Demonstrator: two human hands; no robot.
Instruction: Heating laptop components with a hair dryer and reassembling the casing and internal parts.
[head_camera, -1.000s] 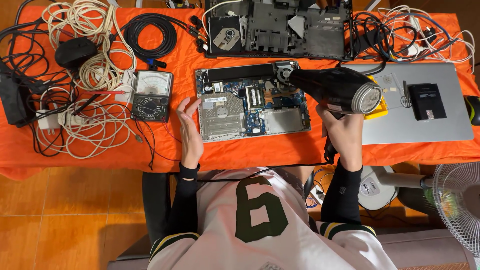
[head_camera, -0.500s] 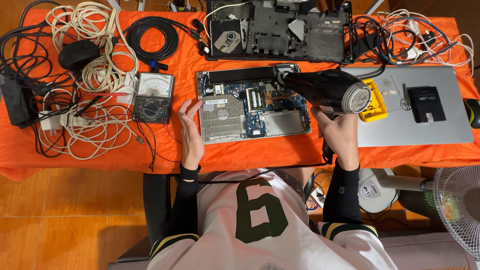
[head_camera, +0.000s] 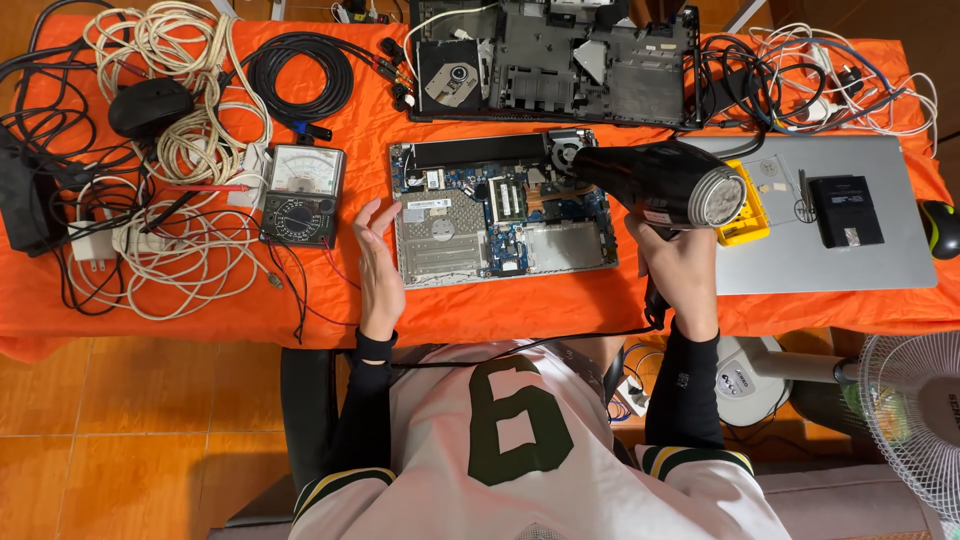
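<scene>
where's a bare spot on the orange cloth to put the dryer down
Bare cloth runs along the front edge, below the motherboard and between the left hand and meter. The closed laptop lid also has free room. Cables crowd the left end.

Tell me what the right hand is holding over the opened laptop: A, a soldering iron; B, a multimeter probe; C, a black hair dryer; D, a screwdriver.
C: the right hand grips the handle of a black hair dryer, its nozzle aimed over the exposed laptop board.
</scene>
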